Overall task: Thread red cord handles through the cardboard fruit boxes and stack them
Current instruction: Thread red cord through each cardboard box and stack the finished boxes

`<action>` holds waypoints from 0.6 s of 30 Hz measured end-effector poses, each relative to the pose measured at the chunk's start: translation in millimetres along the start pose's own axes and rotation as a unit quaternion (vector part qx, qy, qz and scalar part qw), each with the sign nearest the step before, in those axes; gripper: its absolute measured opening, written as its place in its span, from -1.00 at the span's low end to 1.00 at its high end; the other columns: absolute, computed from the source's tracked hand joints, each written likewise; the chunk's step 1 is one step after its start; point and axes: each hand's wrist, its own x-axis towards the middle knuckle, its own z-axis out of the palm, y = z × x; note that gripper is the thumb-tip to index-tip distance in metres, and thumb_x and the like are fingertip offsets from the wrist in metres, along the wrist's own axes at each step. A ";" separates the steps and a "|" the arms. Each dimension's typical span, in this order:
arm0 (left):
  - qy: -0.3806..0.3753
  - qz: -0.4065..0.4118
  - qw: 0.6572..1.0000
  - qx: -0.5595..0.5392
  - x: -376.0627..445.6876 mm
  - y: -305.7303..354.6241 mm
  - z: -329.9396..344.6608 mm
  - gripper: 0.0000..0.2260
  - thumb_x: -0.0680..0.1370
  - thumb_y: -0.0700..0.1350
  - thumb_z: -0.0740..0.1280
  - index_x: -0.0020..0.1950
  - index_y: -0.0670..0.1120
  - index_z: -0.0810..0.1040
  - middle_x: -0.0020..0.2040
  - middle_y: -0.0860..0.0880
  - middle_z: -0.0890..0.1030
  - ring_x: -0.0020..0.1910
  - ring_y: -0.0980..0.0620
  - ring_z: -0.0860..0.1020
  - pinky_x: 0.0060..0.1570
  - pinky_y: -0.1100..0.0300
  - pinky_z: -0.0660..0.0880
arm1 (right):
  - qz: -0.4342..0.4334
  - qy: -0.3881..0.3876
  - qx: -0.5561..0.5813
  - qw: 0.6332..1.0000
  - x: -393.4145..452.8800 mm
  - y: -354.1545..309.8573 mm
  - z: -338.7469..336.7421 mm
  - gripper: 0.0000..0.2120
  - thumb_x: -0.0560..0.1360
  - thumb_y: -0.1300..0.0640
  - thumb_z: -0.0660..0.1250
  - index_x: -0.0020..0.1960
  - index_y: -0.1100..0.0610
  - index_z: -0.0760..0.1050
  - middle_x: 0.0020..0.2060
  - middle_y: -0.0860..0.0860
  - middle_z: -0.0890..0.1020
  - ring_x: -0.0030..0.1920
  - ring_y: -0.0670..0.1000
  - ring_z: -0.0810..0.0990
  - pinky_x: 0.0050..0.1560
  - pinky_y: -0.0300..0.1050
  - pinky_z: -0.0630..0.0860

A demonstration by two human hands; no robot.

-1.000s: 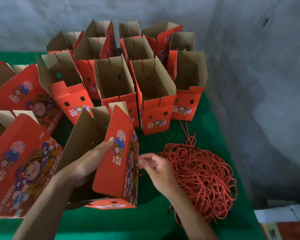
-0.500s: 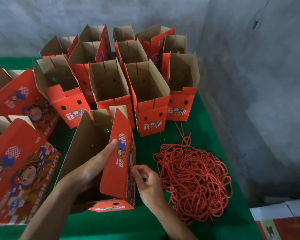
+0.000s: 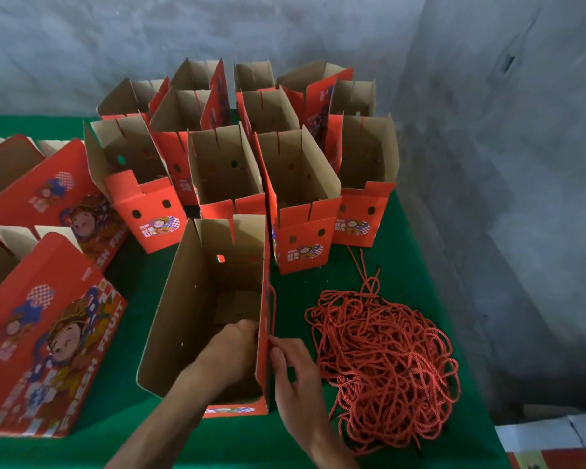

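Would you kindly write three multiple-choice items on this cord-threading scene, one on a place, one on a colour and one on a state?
1. Where does the pile of cord lie?
A. inside the near box
B. on the green cloth right of the near box
C. on the flat boxes at left

2. What colour is the cord?
A. red
B. white
C. blue

3. Where is the left hand?
A. resting on the cord pile
B. reaching down inside the open near box
C. lifting a flat box

Key: 1 B, the pile sits on the cloth beside the box; 2 A, its strands are red; 3 B, the hand is within the box walls while the right hand works outside its right wall.
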 end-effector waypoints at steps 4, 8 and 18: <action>0.040 -0.040 0.989 -0.139 4.1 3.7 0.4 -0.84 0.66 -0.06 0.30 0.10 -0.14 0.55 0.01 -0.09 0.68 -0.09 0.04 0.70 -0.03 0.13 0.67 | -0.004 0.004 0.038 0.999 -10.3 -0.3 2.0 -0.63 0.72 -0.18 0.13 0.46 -0.13 0.47 0.30 -0.11 0.53 0.29 -0.03 0.58 0.17 -0.14 0.61; 0.026 0.005 0.974 -0.226 6.3 13.1 0.4 -0.90 0.68 -0.10 0.25 0.04 -0.09 0.52 -0.08 -0.09 0.67 -0.22 0.03 0.72 -0.21 0.15 0.68 | -0.025 -0.005 0.035 0.999 -21.7 8.3 -7.8 -0.44 0.65 -0.31 0.15 0.59 -0.15 0.28 0.52 -0.12 0.39 0.45 -0.02 0.47 0.25 0.02 0.59; -0.011 0.171 0.982 -0.084 -22.8 88.2 3.6 -0.73 0.64 0.07 0.10 0.25 0.23 0.50 0.01 0.00 0.69 -0.03 -0.07 0.68 0.03 -0.03 0.64 | -0.153 0.199 -0.092 0.963 -29.9 11.7 -61.6 -0.18 0.37 -0.18 0.59 0.46 0.23 0.45 0.38 0.06 0.50 0.39 0.14 0.54 0.29 0.00 0.55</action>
